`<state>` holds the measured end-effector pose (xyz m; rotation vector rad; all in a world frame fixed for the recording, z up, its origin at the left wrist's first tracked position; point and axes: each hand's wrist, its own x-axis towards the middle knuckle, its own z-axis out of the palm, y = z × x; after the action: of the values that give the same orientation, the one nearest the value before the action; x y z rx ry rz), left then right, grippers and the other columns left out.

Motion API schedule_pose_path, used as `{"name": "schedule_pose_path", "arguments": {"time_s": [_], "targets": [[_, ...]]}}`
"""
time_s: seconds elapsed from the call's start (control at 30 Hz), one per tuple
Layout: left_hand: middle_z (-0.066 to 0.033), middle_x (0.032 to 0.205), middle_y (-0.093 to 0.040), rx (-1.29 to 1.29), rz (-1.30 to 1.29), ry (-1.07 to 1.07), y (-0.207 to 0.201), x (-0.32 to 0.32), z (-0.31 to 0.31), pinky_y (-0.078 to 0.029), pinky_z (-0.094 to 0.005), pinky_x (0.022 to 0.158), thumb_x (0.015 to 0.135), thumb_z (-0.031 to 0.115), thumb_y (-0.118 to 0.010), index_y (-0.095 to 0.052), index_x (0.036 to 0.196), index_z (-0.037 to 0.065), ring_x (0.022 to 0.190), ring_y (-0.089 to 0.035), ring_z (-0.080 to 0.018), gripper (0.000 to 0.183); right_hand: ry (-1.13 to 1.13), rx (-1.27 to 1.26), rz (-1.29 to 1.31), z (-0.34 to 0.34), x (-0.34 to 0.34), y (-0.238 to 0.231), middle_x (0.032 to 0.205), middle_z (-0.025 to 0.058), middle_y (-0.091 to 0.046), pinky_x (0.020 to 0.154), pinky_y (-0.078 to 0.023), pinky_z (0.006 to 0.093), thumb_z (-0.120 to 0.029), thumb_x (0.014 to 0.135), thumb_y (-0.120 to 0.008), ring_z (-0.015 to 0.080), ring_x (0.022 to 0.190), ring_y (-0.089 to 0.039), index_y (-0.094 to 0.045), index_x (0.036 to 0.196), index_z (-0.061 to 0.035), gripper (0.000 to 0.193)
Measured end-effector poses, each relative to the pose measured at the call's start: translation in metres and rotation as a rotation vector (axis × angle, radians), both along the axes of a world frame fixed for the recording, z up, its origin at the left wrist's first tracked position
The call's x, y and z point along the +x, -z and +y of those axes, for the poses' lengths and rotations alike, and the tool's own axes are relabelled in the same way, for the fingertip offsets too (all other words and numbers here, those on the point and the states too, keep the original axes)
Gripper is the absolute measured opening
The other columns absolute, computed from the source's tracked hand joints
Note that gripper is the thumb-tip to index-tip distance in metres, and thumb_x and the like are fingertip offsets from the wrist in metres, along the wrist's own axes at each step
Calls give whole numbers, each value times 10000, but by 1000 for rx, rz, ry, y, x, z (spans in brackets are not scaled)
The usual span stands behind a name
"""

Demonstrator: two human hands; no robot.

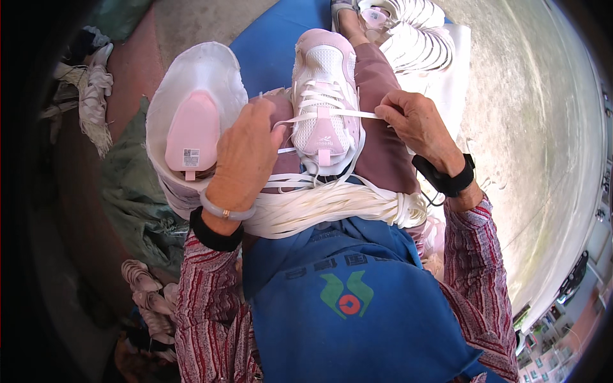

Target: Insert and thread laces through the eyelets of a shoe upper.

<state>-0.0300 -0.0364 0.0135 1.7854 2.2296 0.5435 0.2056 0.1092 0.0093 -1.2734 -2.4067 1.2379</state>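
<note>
A pink and white sneaker upper (319,54) lies across my lap, its toe pointing away from me. White lace criss-crosses its front. My right hand (421,124) pinches a white shoelace (359,113) and holds it taut out to the right of the upper. On the other side, my left hand (246,143) has closed fingers around the lace where it leaves the upper; its fingertips are partly hidden by the back of the hand. Just below the upper, a thick bundle of loose white laces (319,207) rests across my lap.
Left of my lap stands a nested stack of white uppers (227,67) with a pink insole-shaped piece (195,124) on top. More fanned uppers (421,48) lie at the far right on a white sheet (456,80). Green cloth (137,191) and strung bundles (96,96) lie left.
</note>
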Motion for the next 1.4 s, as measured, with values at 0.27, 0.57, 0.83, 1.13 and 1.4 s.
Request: {"name": "schedule_pose_path", "arguments": {"time_s": [0.27,0.57,0.83,1.13,1.4], "targets": [[-75,869,-672,165,-830,-314,-37,-1,1,-503,-226,634,944,65,-539,-616,1154,23,692,-605,-81,228,133,-283,115,-7,14,-27,700,73,-559,598,-445,284,-241,963,-538,139,627,-498,-647,915,17,284],[10,714,-521,-219,-772,-256,-5,9,-19,-379,-200,402,968,149,-547,-576,975,10,459,-450,-40,142,-125,-388,161,-53,-17,-33,824,40,-604,621,-478,291,-99,905,-642,118,717,-560,-600,1002,-6,141],[-80,724,-598,-223,-540,-62,-7,8,-21,-444,-280,554,946,154,-554,-611,1010,-18,591,-530,-116,192,-313,452,-103,-75,-34,5,946,87,-517,512,-503,347,-141,798,-704,265,722,-632,-485,1097,-72,377],[-198,820,-670,-71,-524,-167,6,9,-15,-495,-390,673,932,207,-564,-678,984,17,741,-647,-349,228,-511,722,-71,-74,-34,14,914,55,-487,477,-477,294,-186,868,-568,148,660,-619,-500,1086,-67,258],[-186,851,-685,-11,-381,-173,10,4,-13,-514,-414,695,920,226,-579,-710,1011,60,783,-656,-369,230,-501,480,-93,-72,-34,-5,957,77,-512,549,-511,354,-125,839,-604,243,713,-634,-507,1100,-85,282]]}}
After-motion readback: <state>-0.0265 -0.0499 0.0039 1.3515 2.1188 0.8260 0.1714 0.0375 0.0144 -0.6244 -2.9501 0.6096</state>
